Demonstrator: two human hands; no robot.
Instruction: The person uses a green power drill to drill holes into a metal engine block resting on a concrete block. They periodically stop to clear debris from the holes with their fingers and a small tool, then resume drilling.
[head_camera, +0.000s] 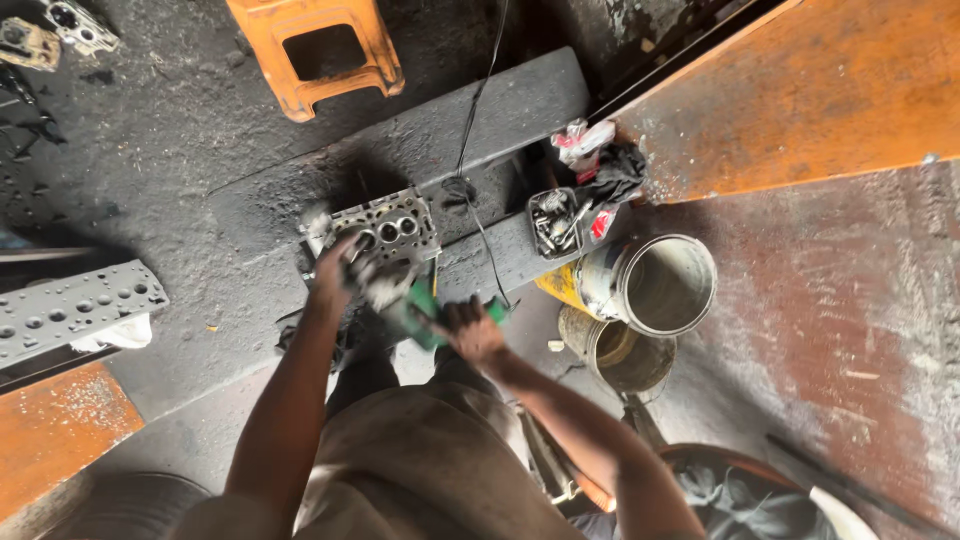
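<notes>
Both hands grip green grinder (432, 308); fingers (452, 318) wrapped around body.

A green power grinder (435, 312) lies tilted across the middle of the view, its front end blurred. At its eleven o'clock, touching it, a grey metal cylinder head (388, 228) with round ports rests on a dark, sooty slab; a black cord runs off toward twelve o'clock.
</notes>
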